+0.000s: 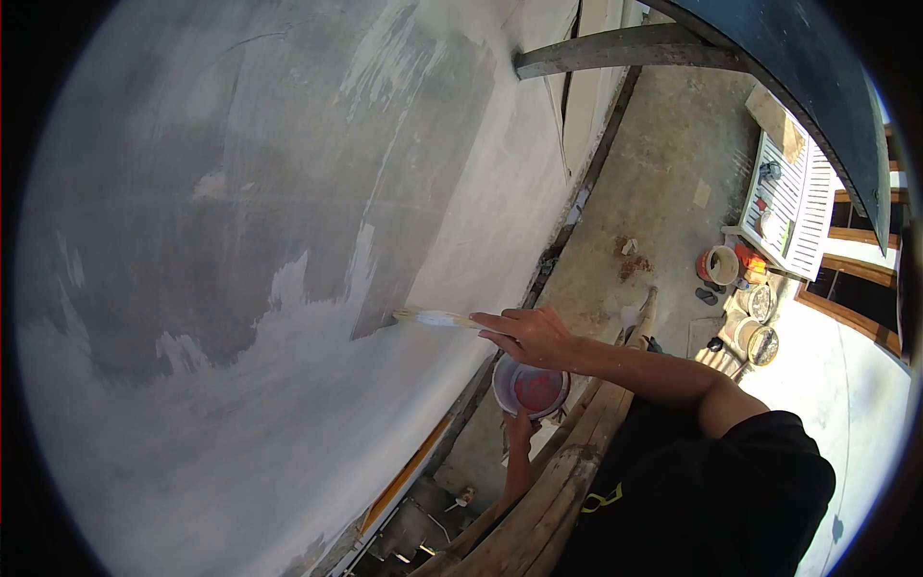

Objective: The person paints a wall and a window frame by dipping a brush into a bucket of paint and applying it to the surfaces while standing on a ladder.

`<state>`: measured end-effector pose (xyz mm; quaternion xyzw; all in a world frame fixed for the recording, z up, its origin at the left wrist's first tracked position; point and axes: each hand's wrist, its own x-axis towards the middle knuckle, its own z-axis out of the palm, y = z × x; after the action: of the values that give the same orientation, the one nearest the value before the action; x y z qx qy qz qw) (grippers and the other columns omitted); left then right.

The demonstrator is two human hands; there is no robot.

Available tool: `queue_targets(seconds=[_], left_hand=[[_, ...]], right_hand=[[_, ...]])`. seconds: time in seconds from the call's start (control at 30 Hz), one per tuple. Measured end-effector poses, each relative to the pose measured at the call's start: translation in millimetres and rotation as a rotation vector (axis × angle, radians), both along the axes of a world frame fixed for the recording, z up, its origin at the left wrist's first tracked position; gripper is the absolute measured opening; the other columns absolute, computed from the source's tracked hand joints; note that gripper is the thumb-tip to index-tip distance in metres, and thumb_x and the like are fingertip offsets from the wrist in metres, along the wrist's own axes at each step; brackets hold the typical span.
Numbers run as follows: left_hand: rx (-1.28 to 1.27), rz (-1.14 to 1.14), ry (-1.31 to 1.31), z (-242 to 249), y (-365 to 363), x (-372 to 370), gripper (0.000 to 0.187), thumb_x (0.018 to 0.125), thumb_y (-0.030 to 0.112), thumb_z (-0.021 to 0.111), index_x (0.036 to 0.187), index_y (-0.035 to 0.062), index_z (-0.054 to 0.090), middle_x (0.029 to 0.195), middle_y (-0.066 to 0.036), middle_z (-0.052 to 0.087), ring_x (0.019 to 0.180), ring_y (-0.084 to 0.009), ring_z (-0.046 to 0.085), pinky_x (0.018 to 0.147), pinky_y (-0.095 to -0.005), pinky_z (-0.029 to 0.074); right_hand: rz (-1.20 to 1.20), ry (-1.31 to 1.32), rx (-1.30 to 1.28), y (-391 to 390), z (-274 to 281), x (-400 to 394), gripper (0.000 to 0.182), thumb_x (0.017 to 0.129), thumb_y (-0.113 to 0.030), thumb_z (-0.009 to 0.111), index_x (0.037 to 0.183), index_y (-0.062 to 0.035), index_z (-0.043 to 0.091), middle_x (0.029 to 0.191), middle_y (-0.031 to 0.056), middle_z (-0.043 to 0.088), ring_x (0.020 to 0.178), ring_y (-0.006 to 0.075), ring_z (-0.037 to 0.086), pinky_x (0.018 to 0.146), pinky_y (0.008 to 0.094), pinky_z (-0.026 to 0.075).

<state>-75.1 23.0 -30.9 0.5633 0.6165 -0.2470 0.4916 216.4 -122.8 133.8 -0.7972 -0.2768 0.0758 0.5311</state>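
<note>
In the head view, my right hand (531,337) grips a paintbrush (437,318), its bristle end at the wall surface. Bare grey wall (317,173) meets whitish coating (240,433) there, with streaky, uneven borders. Below the brush, my left hand (520,426) is closed at the near rim of a small round pail (500,389). Whitish residue coats the pail's inside, and its bottom looks reddish. My left forearm passes partly behind a wooden pole.
Thick wooden poles (548,500) run beside my body. A dark beam (630,50) juts from the wall above. Far below, on the concrete floor (663,192), stand several buckets (717,264), a pair of sandals (707,296) and a white slatted bench (784,207) holding items.
</note>
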Motion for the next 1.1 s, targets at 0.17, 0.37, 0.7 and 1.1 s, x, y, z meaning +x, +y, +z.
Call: queue_targets(seconds=[0.17,0.37,0.7,1.1], left_hand=[[-0.007,0.030,-0.038,0,0,-4,0.058,0.092,0.022,0.050,0.144,0.0130,0.027,0.114,-0.019,0.059,0.075,-0.0256,0.069,0.057,-0.0375,0.061],[0.005,0.043,-0.075,3,-6,2,0.058,0.091,0.021,0.050,0.143,0.0123,0.027,0.103,-0.017,0.061,0.067,-0.0242,0.067,0.055,-0.0377,0.060],[0.010,0.049,-0.036,8,-10,5,0.063,0.089,0.022,0.053,0.145,0.0104,0.027,0.104,-0.018,0.060,0.069,-0.0239,0.066,0.055,-0.0374,0.059],[0.027,0.026,-0.049,8,-8,6,0.056,0.093,0.024,0.051,0.144,0.0114,0.030,0.107,-0.016,0.062,0.071,-0.0228,0.068,0.055,-0.0363,0.060]], right_hand=[[-0.181,-0.114,-0.005,-41,3,71,0.028,0.094,-0.024,0.066,0.119,-0.0132,0.068,0.068,0.0076,0.065,0.051,0.0252,0.060,0.049,0.0369,0.049],[-0.615,-0.097,-0.034,-100,0,154,0.028,0.095,-0.019,0.065,0.121,-0.0083,0.068,0.071,0.0156,0.066,0.052,0.0172,0.057,0.052,0.0320,0.048],[-0.500,-0.008,0.021,-43,-4,92,0.034,0.095,-0.018,0.065,0.126,-0.0048,0.062,0.068,0.0159,0.064,0.054,0.0305,0.063,0.050,0.0387,0.048],[-0.050,-0.088,-0.054,-16,-16,41,0.029,0.095,-0.029,0.064,0.121,-0.0162,0.067,0.064,0.0061,0.062,0.050,0.0231,0.059,0.046,0.0372,0.048]])
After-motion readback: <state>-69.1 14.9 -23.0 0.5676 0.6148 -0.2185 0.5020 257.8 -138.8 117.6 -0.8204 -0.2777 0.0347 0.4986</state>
